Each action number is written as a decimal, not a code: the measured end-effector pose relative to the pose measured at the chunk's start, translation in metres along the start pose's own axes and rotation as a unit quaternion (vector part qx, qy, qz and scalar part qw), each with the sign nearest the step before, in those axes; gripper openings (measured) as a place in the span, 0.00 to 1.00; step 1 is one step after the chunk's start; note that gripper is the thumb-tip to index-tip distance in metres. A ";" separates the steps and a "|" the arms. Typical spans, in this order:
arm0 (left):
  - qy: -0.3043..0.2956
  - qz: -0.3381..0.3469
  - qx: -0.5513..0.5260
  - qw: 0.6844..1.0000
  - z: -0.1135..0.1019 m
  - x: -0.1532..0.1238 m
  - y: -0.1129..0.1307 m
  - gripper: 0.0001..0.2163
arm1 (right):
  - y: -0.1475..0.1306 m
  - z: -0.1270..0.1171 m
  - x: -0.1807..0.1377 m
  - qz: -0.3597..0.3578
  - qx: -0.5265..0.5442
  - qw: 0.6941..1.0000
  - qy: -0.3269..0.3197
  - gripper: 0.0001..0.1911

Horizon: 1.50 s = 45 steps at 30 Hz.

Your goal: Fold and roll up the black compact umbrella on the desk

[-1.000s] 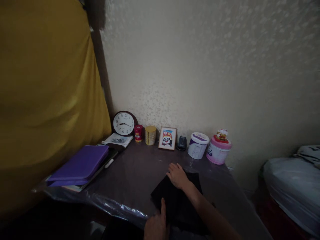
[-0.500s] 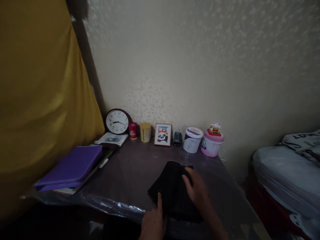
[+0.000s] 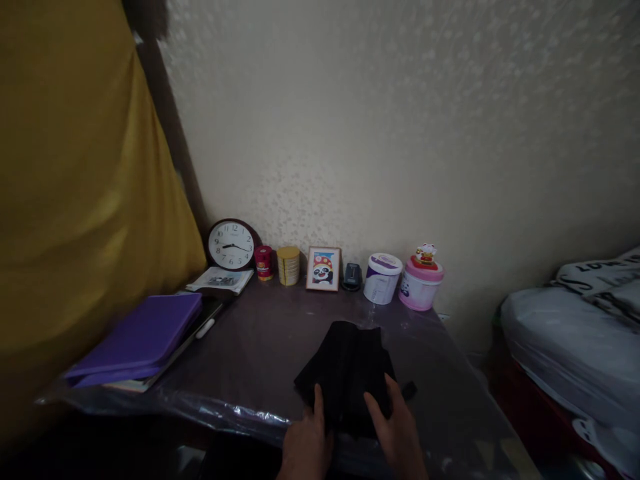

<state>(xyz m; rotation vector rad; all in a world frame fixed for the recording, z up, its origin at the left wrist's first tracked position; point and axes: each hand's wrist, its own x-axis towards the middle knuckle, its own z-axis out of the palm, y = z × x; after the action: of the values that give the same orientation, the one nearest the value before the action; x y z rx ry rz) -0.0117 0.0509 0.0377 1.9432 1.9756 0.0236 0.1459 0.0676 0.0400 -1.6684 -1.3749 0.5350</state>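
A black folded cloth (image 3: 345, 373) lies near the front edge of the table, its kind hard to make out in the dim light. My left hand (image 3: 306, 443) holds its near left side, with the index finger stretched out on top and the other fingers curled and partly hidden. On its right part rests my right hand (image 3: 399, 427), thumb and index finger spread apart over the fabric. A small dark tip (image 3: 410, 390) sticks out just right of that hand; whether it joins the cloth I cannot tell.
Along the wall stand a clock (image 3: 231, 245), a red can (image 3: 263, 263), a yellow-lidded can (image 3: 289, 267), a panda picture frame (image 3: 323, 269), a dark hole punch (image 3: 352, 277), a white-purple tub (image 3: 383, 280) and a pink tub (image 3: 421, 287) bearing a cat figurine. Purple folders (image 3: 135, 340) lie left.
My right hand has drawn back toward me from the far right part of the black cloth, uncovering its far right corner. My left hand stays nearly in place.
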 end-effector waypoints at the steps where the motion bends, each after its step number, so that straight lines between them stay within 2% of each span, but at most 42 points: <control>1: 0.000 -0.002 0.001 1.000 0.000 0.000 0.000 0.32 | -0.004 0.003 0.001 0.000 0.006 1.000 -0.006 0.29; 7: -0.005 0.001 -0.013 1.000 -0.003 0.000 0.001 0.31 | -0.031 0.030 0.010 -0.023 0.061 0.996 -0.060 0.27; 12: -0.003 -0.006 -0.021 1.000 -0.006 -0.001 0.004 0.29 | -0.050 0.056 0.015 -0.051 0.066 0.992 -0.096 0.27; 20: -0.011 0.020 -0.044 0.999 -0.002 0.002 0.000 0.21 | -0.053 0.080 0.015 -0.064 0.027 0.987 -0.143 0.25; 27: -0.024 0.073 -0.087 0.993 -0.011 -0.005 -0.011 0.26 | -0.057 0.080 0.014 -0.049 -0.028 0.981 -0.187 0.27; 32: -0.054 0.056 -0.078 0.994 -0.010 -0.010 -0.016 0.26 | -0.063 0.077 0.014 -0.060 -0.066 0.975 -0.202 0.27; 38: -0.036 0.046 -0.114 0.992 -0.006 -0.010 -0.018 0.28 | -0.065 0.072 0.016 -0.108 -0.103 0.966 -0.209 0.19; 45: -0.053 0.056 -0.128 0.989 -0.002 -0.002 -0.013 0.33 | -0.071 0.066 0.019 -0.139 -0.098 0.955 -0.244 0.13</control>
<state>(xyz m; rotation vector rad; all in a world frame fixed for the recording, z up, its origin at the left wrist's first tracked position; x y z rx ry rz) -0.0250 0.0485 0.0371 1.8462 1.7012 0.1889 0.0610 0.1085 0.0684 -1.5123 -2.0445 0.6906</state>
